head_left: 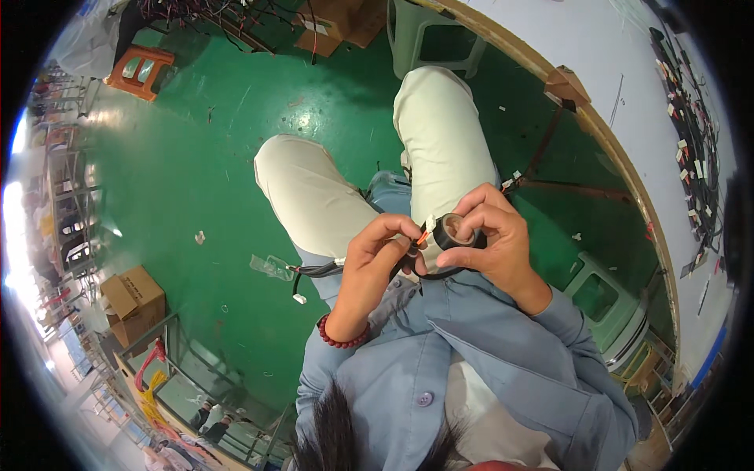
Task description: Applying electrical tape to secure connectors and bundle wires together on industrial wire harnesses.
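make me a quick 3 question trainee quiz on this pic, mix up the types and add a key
1. Which hand holds the black tape roll?
2. True or false: the left hand grips wires.
3. The bracelet has beads that are: a) yellow b) dark red c) white

Key: 1. right hand; 2. true; 3. b

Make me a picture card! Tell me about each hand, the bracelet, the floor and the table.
Left hand: pinching a wire harness with orange wires
Right hand: holding a black tape roll
Bracelet: red beads, left wrist
Floor: green, with an orange stool
Table: at right, with black wire bundles
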Demonstrator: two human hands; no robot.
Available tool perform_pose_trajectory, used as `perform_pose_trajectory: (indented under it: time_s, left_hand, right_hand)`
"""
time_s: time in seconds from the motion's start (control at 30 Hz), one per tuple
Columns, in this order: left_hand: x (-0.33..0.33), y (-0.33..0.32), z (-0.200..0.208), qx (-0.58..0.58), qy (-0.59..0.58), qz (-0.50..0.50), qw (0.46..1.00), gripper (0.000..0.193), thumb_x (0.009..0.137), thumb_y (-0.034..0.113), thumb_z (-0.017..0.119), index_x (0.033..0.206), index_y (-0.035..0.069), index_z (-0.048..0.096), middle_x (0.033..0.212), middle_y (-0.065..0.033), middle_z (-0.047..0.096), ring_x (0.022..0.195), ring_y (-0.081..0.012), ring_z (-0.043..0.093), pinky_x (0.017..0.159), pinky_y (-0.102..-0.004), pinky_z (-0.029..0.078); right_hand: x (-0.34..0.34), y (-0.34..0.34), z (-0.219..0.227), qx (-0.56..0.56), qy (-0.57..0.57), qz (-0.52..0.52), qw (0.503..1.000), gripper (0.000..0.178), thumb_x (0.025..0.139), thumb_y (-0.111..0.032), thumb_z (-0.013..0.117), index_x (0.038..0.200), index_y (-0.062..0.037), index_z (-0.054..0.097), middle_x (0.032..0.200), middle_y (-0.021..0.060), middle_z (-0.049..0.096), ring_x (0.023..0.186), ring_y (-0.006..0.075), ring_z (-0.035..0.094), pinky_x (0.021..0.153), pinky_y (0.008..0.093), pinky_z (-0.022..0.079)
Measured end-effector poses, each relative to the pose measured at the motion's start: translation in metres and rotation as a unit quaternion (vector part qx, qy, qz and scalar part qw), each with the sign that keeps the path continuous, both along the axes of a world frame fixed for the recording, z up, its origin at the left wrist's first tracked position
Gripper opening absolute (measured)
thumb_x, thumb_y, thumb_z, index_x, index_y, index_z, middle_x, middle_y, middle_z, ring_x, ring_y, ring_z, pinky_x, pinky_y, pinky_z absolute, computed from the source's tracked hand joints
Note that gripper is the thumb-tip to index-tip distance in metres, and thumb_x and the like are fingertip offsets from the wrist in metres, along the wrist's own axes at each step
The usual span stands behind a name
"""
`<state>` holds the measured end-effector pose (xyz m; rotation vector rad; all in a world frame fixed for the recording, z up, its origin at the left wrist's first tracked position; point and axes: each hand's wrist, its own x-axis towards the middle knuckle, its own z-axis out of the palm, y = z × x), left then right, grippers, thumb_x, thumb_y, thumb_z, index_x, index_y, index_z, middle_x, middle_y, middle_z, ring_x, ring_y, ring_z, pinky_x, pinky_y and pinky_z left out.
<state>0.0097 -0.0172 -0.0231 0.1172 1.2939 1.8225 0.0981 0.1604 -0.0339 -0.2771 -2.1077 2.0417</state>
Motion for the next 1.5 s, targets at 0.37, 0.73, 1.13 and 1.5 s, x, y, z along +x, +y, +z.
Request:
perform_pose_trajectory:
  time_s: [0.37, 0.73, 1.13, 1.5]
  left_hand:
    - [0.003, 0.003, -0.003, -0.001, -0.041, 0.056, 0.998, 0.013, 0.092, 0.013, 0.041, 0.096, 0.005, 0.05, 0.088, -0.008, 0.059, 0.067, -0.0143, 0.057, 0.059, -0.0224, 0.037]
    - [0.003, -0.001, 0.0, 0.055, -0.047, -0.035, 0.997, 0.026, 0.092, 0.014, 0.054, 0.112, -0.002, 0.049, 0.093, -0.0083, 0.061, 0.084, -0.0164, 0.062, 0.068, -0.0259, 0.048]
    - [0.026, 0.004, -0.009, 0.041, -0.069, -0.044, 0.996, 0.023, 0.088, 0.006, 0.058, 0.107, 0.0, 0.046, 0.098, -0.0096, 0.059, 0.075, -0.0186, 0.064, 0.057, -0.0246, 0.051]
    - [0.029, -0.004, -0.021, 0.074, 0.007, -0.116, 0.99, 0.029, 0.082, 0.006, 0.065, 0.105, 0.002, 0.048, 0.107, -0.0104, 0.054, 0.096, -0.0201, 0.058, 0.079, -0.0295, 0.051]
  right_hand:
    - [-0.006, -0.007, 0.008, -0.144, -0.031, 0.033, 0.989, 0.022, 0.067, -0.005, 0.074, 0.078, -0.0004, 0.055, 0.099, 0.0088, 0.051, 0.081, 0.0148, 0.053, 0.074, 0.0266, 0.043]
    - [-0.002, 0.002, -0.005, -0.295, -0.057, 0.077, 0.951, 0.011, 0.079, -0.007, 0.047, 0.084, 0.0015, 0.052, 0.092, 0.01, 0.052, 0.066, 0.0114, 0.046, 0.062, 0.0234, 0.039]
    - [0.003, 0.003, 0.006, -0.326, -0.224, 0.08, 0.915, 0.024, 0.092, -0.022, 0.041, 0.1, -0.0001, 0.049, 0.092, 0.0073, 0.054, 0.065, 0.0104, 0.051, 0.056, 0.0227, 0.044]
    - [0.023, 0.005, -0.012, -0.373, -0.227, 0.054, 0.898, 0.032, 0.072, -0.005, 0.042, 0.103, 0.0023, 0.049, 0.092, 0.0095, 0.053, 0.078, 0.0143, 0.052, 0.067, 0.0255, 0.045]
